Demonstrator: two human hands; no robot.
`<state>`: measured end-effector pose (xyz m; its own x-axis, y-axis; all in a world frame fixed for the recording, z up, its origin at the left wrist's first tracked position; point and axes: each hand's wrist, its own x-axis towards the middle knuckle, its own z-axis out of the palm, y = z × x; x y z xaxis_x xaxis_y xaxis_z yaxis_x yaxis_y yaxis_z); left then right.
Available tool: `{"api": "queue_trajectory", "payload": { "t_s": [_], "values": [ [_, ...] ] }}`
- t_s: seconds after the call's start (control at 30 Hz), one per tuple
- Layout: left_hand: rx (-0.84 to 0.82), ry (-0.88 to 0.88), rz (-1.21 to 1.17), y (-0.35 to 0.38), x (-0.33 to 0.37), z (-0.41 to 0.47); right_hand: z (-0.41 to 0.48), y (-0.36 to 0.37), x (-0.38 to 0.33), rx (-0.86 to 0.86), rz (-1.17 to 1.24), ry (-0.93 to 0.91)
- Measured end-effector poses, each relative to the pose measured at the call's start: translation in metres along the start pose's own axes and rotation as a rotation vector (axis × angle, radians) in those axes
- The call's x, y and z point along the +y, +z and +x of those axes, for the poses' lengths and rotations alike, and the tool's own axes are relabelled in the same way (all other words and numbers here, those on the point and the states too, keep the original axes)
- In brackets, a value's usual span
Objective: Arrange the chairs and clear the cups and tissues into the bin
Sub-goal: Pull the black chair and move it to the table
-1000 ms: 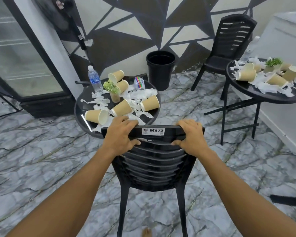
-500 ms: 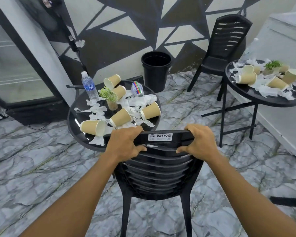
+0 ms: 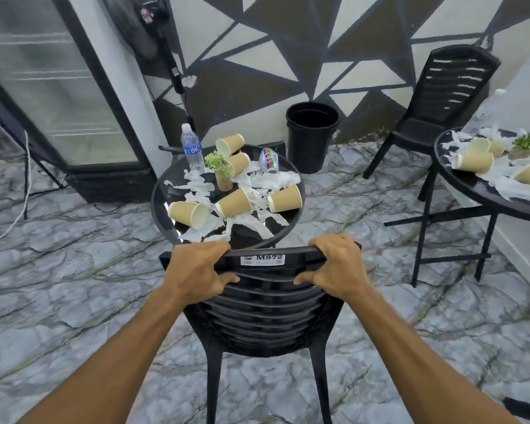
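At far left, a glass-fronted cooler [image 3: 43,87] stands against the wall, beside a pedestal fan [image 3: 153,35]. In front of them a round black tabletop [image 3: 159,197] is littered: a water bottle [image 3: 191,147] stands upright at its back left, a small potted plant [image 3: 222,169] near the centre, and five tan paper cups lie tipped on their sides, one at the near left [image 3: 188,213], one in the middle [image 3: 233,203], one at the right [image 3: 285,198] and two more [image 3: 230,143] toward the back, among torn white tissues [image 3: 196,188]. A crushed striped can [image 3: 268,160] lies at the back right.

Just this side of the tabletop, a person grips the top rail of a black plastic chair [image 3: 263,316] bearing a label reading M972. The left hand [image 3: 196,270] is the left grip, clamped over the rail's left end with the thumb on the near face; the right hand [image 3: 337,264] is the right grip, closed over the rail's right end. The chair's back faces the camera, its seat toward the table.

Behind the table, an open black bin [image 3: 312,139] stands on the marble floor [image 3: 74,286] against the wall, well apart from both hands. Further right sits a second black chair [image 3: 447,96], then a second tabletop [image 3: 484,194] strewn with more cups [image 3: 475,162], tissues and a plant.
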<state>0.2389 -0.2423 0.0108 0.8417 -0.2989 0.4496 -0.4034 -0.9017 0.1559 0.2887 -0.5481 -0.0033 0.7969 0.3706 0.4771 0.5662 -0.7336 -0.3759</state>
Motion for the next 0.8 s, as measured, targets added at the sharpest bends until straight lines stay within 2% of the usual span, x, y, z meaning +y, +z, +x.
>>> {"api": "queue_trajectory", "payload": {
  "t_s": [0.2,0.4,0.63,0.8],
  "values": [
    [0.063,-0.037,0.115,0.018,0.032,-0.086,-0.056,0.031,-0.006,0.055,0.005,-0.176],
    [0.042,-0.042,0.143,0.051,0.072,-0.123,-0.110,0.040,0.015,0.058,-0.036,-0.181],
    [0.164,-0.060,0.139,0.019,0.057,-0.121,-0.091,0.040,-0.012,0.151,0.061,-0.194],
    [0.117,-0.094,0.160,0.038,0.066,-0.178,-0.138,0.061,-0.024,0.111,0.011,-0.229]
  ]
}}
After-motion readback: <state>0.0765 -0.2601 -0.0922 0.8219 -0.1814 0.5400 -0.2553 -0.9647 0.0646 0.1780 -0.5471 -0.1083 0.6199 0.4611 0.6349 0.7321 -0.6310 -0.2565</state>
